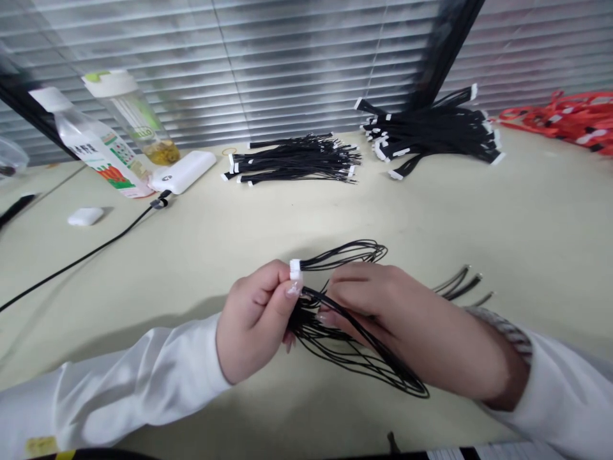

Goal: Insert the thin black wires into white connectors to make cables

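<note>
Between the thumb and fingers of my left hand [258, 322] is a white plug connector [295, 269] belonging to a black wire harness [378, 358]. Its thin black wires loop out to the right, some above and some below my right hand [383, 313]. The fingers of my right hand are pinched on wires just right of the connector; the exact wire at the fingertips is partly hidden. Loose wire ends [462, 281] stick out beyond my right wrist.
Behind lie a pile of black wire harnesses [297, 160], a bigger harness pile [431, 134] and red-orange cables [569, 121]. At left stand a plastic bottle [100, 150] and a drink tumbler [136, 118], near a white power bank [184, 172], a small white case [86, 216] and a black cord [90, 259].
</note>
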`<state>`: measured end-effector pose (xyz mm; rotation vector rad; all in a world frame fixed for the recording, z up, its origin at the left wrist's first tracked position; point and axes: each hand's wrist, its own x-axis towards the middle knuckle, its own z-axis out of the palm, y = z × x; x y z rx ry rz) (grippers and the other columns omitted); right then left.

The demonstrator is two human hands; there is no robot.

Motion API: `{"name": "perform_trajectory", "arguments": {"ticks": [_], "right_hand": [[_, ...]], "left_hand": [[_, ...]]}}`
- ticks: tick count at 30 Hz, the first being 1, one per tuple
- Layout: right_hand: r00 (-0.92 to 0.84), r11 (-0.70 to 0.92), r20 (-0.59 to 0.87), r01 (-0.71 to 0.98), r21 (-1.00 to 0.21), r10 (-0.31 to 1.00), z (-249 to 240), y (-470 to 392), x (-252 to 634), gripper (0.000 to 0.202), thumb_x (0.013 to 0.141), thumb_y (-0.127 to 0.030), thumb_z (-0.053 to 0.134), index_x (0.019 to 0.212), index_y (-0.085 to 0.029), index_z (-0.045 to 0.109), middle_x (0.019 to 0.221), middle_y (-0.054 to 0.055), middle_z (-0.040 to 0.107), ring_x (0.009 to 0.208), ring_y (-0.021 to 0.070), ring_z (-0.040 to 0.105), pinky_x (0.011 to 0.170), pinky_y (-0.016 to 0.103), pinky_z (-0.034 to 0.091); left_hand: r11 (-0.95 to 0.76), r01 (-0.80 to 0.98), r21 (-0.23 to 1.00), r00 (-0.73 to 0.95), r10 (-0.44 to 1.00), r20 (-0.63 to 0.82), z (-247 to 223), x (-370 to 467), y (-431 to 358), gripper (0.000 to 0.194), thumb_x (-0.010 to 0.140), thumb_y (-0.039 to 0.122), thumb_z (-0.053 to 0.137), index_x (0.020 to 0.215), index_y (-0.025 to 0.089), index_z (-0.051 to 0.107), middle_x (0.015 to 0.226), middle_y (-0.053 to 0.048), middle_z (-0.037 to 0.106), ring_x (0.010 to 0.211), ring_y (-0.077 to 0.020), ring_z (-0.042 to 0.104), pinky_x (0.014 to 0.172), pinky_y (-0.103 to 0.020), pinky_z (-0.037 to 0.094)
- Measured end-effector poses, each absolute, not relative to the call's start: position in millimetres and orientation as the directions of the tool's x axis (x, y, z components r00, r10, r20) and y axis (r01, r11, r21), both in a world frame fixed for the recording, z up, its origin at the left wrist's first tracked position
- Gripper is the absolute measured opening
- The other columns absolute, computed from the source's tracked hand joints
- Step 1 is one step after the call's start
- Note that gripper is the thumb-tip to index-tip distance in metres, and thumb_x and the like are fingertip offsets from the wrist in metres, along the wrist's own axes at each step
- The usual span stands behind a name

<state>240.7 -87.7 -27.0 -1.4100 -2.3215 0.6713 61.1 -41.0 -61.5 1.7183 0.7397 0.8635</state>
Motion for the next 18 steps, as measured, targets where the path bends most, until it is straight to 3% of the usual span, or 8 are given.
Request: {"name": "perform_trajectory", "arguments": {"ticks": [4, 8, 14, 18], "right_hand": [[-0.443, 0.414, 0.062, 0.767, -0.491, 0.894, -34, -87, 236, 0.027, 0.093, -0.022, 0.035, 0.079, -0.016, 0.057, 0.079, 0.002, 0.057, 0.074, 0.0132, 0.051, 0.073, 0.03, 0.041], [-0.453, 0.466, 0.129, 0.801, -0.377, 0.882, -38, -91, 236, 0.014, 0.087, -0.014, 0.044, 0.077, -0.017, 0.053, 0.077, 0.0, 0.055, 0.071, 0.0132, 0.051, 0.07, 0.029, 0.041], [-0.461, 0.479, 0.275, 0.878, 0.003, 0.844, -26, -103, 242, 0.014, 0.078, -0.008, 0.049, 0.069, -0.019, 0.051, 0.068, 0.002, 0.053, 0.058, 0.0161, 0.049, 0.052, 0.029, 0.032], [-0.42, 0.339, 0.369, 0.902, 0.267, 0.829, -13, -102, 256, 0.016, 0.079, -0.016, 0.048, 0.064, -0.02, 0.047, 0.053, 0.001, 0.045, 0.043, 0.0157, 0.041, 0.043, 0.029, 0.015]], "left_hand": [[-0.286, 0.079, 0.955, 0.545, 0.815, 0.199, -62, 62, -41, 0.028, 0.091, 0.036, 0.041, 0.068, 0.019, 0.044, 0.039, 0.007, 0.045, 0.03, -0.0055, 0.043, 0.03, -0.014, 0.033], [-0.266, 0.078, 0.961, 0.54, 0.822, 0.184, -62, 63, -40, 0.029, 0.09, 0.036, 0.042, 0.067, 0.018, 0.044, 0.039, 0.007, 0.044, 0.029, -0.0049, 0.043, 0.029, -0.013, 0.032], [-0.186, 0.094, 0.978, 0.459, 0.88, 0.123, -60, 67, -38, 0.033, 0.088, 0.042, 0.045, 0.064, 0.018, 0.044, 0.036, 0.008, 0.041, 0.026, -0.0045, 0.04, 0.025, -0.013, 0.03], [-0.119, 0.077, 0.99, 0.459, 0.885, 0.071, -61, 68, -38, 0.034, 0.087, 0.046, 0.044, 0.068, 0.018, 0.046, 0.034, 0.009, 0.042, 0.024, -0.0049, 0.04, 0.024, -0.012, 0.029]]}}
